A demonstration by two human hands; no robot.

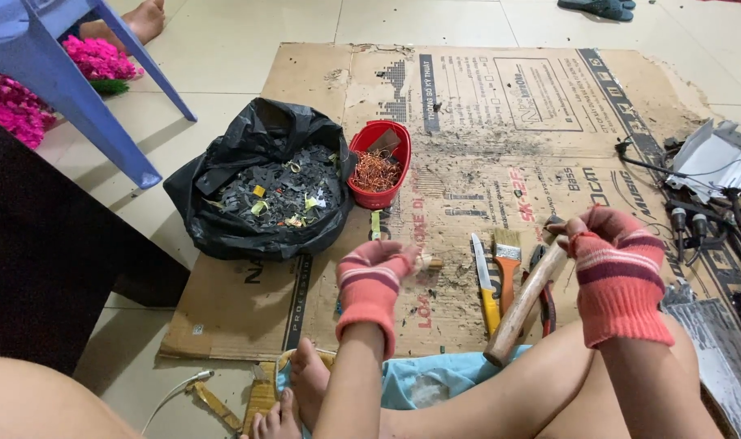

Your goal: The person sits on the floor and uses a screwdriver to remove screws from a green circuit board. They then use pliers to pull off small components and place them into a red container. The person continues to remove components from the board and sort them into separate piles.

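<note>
You are sitting on the floor with a flattened cardboard sheet (500, 122) spread in front of you, and both hands wear pink striped knitted gloves. Your right hand (618, 268) is clenched around the top of a hammer (523, 305), whose wooden handle slants down toward your knee; the head is hidden behind the glove, so you cannot see how it sits. Your left hand (370, 276) is closed on a small pale piece (427, 262) that pokes out beside the fingers (395, 256), held just above the cardboard; what the piece is cannot be told at this size. Judging by the piles, a good share of the work looks done: the red bowl (379, 162) already holds a tangle of copper wire, and the black bag (261, 183) beside it, touching the bowl, is well filled with dark scraps and a few yellow bits. Dark crumbs are scattered over the middle of the cardboard. What is left seems to lie at your right, where a heap of black cables and metal parts (712, 187) waits off the edge of the cardboard, well apart from the bowl. Between your hands lie a yellow-handled knife (484, 280) and a paintbrush (507, 260), both untouched, with pliers (543, 305) partly hidden behind the hammer handle.
</note>
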